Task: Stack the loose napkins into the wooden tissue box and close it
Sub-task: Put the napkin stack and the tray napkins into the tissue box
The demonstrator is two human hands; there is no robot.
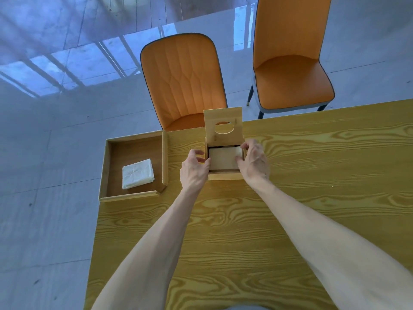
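Both hands, left hand (194,168) and right hand (253,161), pinching napkins (224,158) into the wooden tissue box (225,175) near the table's far edge, could snag crooked, lid (223,127) probably jamming.

We see a yellow tabletop (290,198) with bold brown wood-grain swirls. The box (225,175) and its lid (223,118) are pale wood; the napkins (224,158) inside look off-white. The tray (164,157) has pale rims and a dark brown floor, bearing a white stack (138,173). Two chairs (183,81) are orange with dark piping. The floor (44,130) is glossy grey-blue.
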